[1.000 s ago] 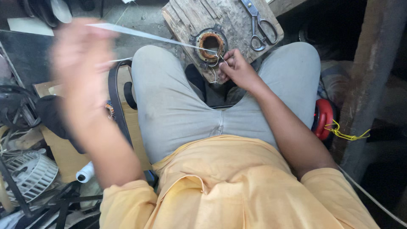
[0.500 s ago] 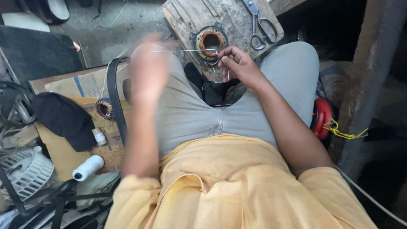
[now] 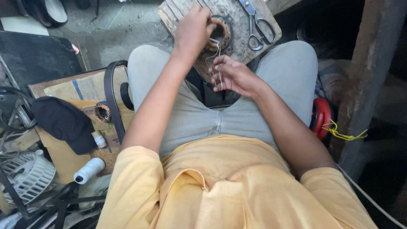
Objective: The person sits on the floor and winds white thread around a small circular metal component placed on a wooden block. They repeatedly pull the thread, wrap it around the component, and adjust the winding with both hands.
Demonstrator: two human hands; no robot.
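Note:
A round copper-wound coil (image 3: 219, 34) lies on a worn wooden block (image 3: 235, 44) between my knees. My left hand (image 3: 193, 30) rests on the coil's left side, fingers closed over its rim. My right hand (image 3: 232, 75) sits just below the coil, pinching a thin white thread (image 3: 218, 63) that loops up to the coil. Steel scissors (image 3: 257, 26) lie on the block to the right of the coil. I wear grey trousers and a yellow shirt.
On the floor at left are a second small wound coil (image 3: 102, 112), a black strap (image 3: 111, 99), a black cap (image 3: 63, 122), cardboard (image 3: 80, 87), white thread spools (image 3: 88, 170) and a white fan grille (image 3: 27, 176). A red object (image 3: 321, 116) with yellow wire and a wooden post (image 3: 369, 72) stand at right.
My left hand, stretched far out to the left with the thread drawn taut a second ago, has swung back in and now sits on the coil. My right hand dropped slightly below it.

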